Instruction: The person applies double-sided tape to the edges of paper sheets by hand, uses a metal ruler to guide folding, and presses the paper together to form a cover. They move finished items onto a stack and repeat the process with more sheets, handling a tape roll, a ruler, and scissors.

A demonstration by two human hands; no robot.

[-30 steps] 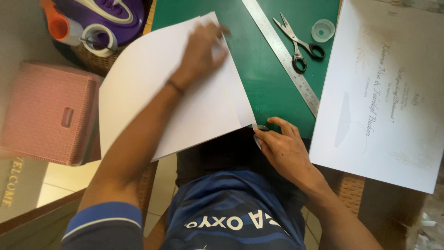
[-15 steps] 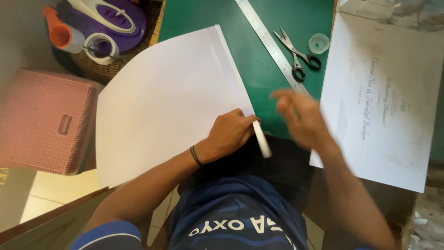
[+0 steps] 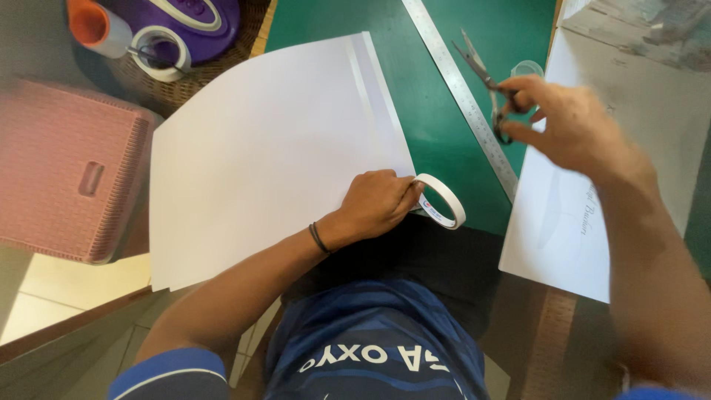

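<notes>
1. The left hand (image 3: 378, 204) is closed around a roll of white tape (image 3: 442, 200), pinching its rim at the near right corner of the big white sheet (image 3: 266, 148)
2. That white sheet lies across the green cutting mat (image 3: 437, 81), and its left part hangs out past the mat's edge; a pale strip runs along the sheet's right side
3. The tape roll stands on its edge, just off the sheet's corner, over the near edge of the mat
4. The right hand (image 3: 566, 122) is to the right of the mat, fingers curled through the handles of the scissors (image 3: 485, 81), gripping them; the blades point away from the person, over the mat
5. A long steel ruler (image 3: 459, 92) lies slantwise on the mat, just left of the scissors and touching or nearly touching them
6. A small clear round thing (image 3: 526, 69) peeks out beyond the right hand; I cannot tell what it is
7. A second white sheet with faint writing (image 3: 637, 185) lies to the right of the mat, under the right hand
8. Left of the mat stands a pink woven box (image 3: 70, 170); beyond it a wicker basket (image 3: 185, 89) holds a purple iron (image 3: 192, 18), another tape roll (image 3: 159, 52) and an orange-capped bottle (image 3: 96, 26)
</notes>
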